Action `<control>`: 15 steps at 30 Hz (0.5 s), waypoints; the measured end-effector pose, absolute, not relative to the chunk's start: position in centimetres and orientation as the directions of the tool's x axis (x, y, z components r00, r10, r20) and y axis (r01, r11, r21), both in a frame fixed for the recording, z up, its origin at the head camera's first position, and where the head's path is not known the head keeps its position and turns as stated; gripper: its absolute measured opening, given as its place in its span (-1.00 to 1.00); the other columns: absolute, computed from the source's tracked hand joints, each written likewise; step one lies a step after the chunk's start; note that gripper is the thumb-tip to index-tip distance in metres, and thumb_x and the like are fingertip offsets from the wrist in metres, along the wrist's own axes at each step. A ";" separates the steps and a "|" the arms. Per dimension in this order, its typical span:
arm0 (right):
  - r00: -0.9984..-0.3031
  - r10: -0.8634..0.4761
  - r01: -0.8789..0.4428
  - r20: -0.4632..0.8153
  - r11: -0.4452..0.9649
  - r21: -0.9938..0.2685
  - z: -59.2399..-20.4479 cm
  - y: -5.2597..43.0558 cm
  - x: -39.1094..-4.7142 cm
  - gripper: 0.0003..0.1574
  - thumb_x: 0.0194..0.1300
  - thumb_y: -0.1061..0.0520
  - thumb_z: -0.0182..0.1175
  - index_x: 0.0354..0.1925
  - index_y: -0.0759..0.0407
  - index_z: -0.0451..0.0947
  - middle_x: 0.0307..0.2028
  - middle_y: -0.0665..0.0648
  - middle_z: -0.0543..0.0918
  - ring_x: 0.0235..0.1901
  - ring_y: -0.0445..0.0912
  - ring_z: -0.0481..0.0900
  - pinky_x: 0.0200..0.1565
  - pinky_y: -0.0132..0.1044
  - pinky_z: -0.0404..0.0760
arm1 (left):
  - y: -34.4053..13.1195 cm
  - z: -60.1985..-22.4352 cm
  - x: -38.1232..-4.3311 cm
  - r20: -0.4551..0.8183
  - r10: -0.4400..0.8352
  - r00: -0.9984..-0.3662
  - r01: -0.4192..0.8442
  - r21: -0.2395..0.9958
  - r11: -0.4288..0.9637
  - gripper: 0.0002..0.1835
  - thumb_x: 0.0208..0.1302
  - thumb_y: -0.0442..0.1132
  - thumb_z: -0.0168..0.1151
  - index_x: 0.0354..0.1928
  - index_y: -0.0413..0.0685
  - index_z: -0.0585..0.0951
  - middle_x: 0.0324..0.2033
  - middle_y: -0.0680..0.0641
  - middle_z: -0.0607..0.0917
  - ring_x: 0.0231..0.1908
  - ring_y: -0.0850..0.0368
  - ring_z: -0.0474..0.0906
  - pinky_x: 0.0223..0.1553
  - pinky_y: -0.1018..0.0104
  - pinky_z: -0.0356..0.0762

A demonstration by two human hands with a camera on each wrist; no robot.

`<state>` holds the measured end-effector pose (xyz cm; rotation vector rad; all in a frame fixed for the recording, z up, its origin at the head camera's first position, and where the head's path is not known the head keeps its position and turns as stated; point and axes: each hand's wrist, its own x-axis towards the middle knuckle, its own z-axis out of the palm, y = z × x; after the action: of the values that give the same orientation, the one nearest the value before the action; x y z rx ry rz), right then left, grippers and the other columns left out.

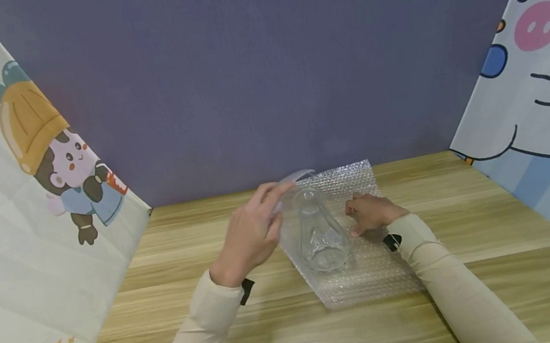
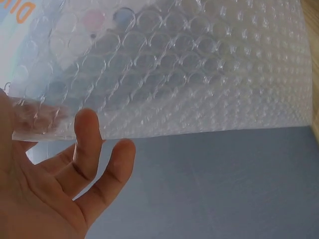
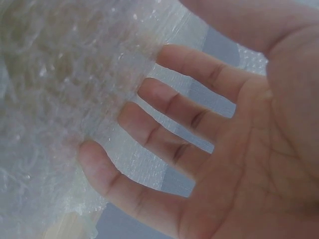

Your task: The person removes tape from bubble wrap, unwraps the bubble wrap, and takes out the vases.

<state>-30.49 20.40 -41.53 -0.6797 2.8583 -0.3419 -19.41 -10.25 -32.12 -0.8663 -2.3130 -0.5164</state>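
Observation:
A clear glass carafe (image 1: 324,233) is on a sheet of bubble wrap (image 1: 365,281), its wide end nearer me and its narrow neck towards the wall. My left hand (image 1: 253,229) pinches the sheet's far left edge and holds it raised beside the neck. In the left wrist view, the lifted bubble wrap (image 2: 189,69) hangs across the fingers, one of them seen through the plastic. To the right of the carafe is my right hand (image 1: 372,212). Its spread fingers touch the bubble wrap (image 3: 55,99) with their tips in the right wrist view.
The sheet lies on a wood-grain table (image 1: 188,246) that ends at a dark grey-blue wall (image 1: 247,86). White cloth panels with cartoon prints, a child in an orange hat (image 1: 34,123) and a pink snout (image 1: 538,26), flank the table on either side.

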 end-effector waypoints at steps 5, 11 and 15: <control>-0.877 -0.465 -0.423 -0.118 0.866 -0.266 -41.6 20.4 -30.4 -0.35 0.09 -0.05 0.56 0.11 0.10 0.59 0.02 0.13 0.58 0.03 0.13 0.59 -0.02 0.15 0.65 | -10.6 -31.8 -19.4 0.653 0.475 -0.590 0.703 0.126 0.700 -0.42 0.24 -0.38 -0.02 0.29 0.17 0.58 0.16 0.03 0.67 -0.67 0.31 0.22 -0.72 0.48 0.21; -0.878 -0.464 -0.423 -0.116 0.866 -0.267 -41.6 20.4 -30.4 -0.36 0.09 -0.04 0.56 0.09 0.09 0.59 0.00 0.12 0.58 0.02 0.12 0.59 -0.04 0.13 0.65 | -11.1 -31.6 -19.3 0.620 0.479 -0.621 0.694 0.152 0.703 -0.57 0.26 -0.29 0.08 0.16 0.10 0.64 0.14 0.04 0.68 -0.65 0.32 0.26 -0.67 0.46 0.27; -0.878 -0.460 -0.416 -0.129 0.869 -0.269 -41.5 20.4 -30.4 -0.37 0.10 -0.05 0.56 0.09 0.08 0.58 -0.02 0.10 0.56 0.01 0.10 0.57 -0.06 0.10 0.64 | -11.4 -31.4 -19.3 0.588 0.476 -0.654 0.675 0.170 0.718 -0.64 0.28 -0.09 0.15 0.09 0.08 0.64 0.13 0.04 0.67 -0.59 0.34 0.36 -0.56 0.44 0.38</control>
<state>-30.39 20.40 -41.46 -0.6749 2.8518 -0.3480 -19.27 -11.36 -31.43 -0.8759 -2.4068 -0.5165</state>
